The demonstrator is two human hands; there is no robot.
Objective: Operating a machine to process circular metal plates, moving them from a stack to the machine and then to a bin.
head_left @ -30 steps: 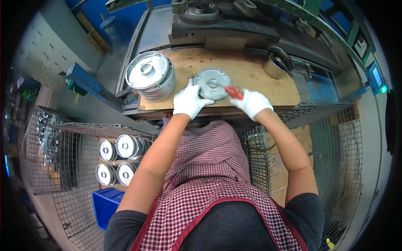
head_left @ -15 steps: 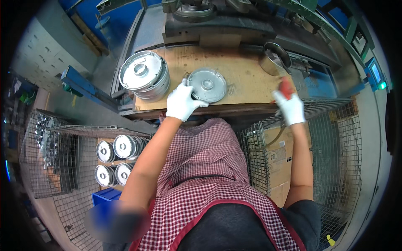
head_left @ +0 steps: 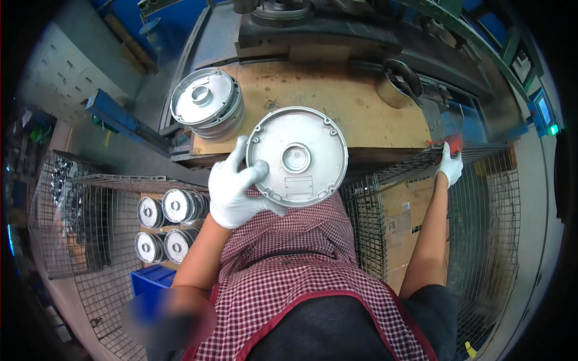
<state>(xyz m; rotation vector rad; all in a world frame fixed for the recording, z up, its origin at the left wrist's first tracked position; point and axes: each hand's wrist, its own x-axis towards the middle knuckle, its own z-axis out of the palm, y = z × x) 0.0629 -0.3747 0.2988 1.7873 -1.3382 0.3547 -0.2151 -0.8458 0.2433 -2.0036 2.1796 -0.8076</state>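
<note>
My gloved left hand [head_left: 232, 186] grips a round silver metal cover [head_left: 322, 150] by its left edge. The cover is lifted off the bench and tilted up, its ribbed rim and central hub showing. Far to the right, my gloved right hand [head_left: 450, 166] is closed round a red air gun [head_left: 455, 144] with a thin nozzle, above the edge of a wire cage. Beside my left hand, at the bench's left end, stands a stack of similar covers [head_left: 205, 99].
A cardboard-topped bench [head_left: 301, 84] lies ahead, with a metal pot [head_left: 392, 90] at its right end and a machine [head_left: 319, 33] behind. Wire cages [head_left: 481, 210] flank me. Stacked covers [head_left: 176, 206] sit in the left one, near a blue bin [head_left: 150, 278].
My left hand has raised the cover from the bench toward me and tilted it up. My right hand has moved right and slightly nearer with the red air gun.
</note>
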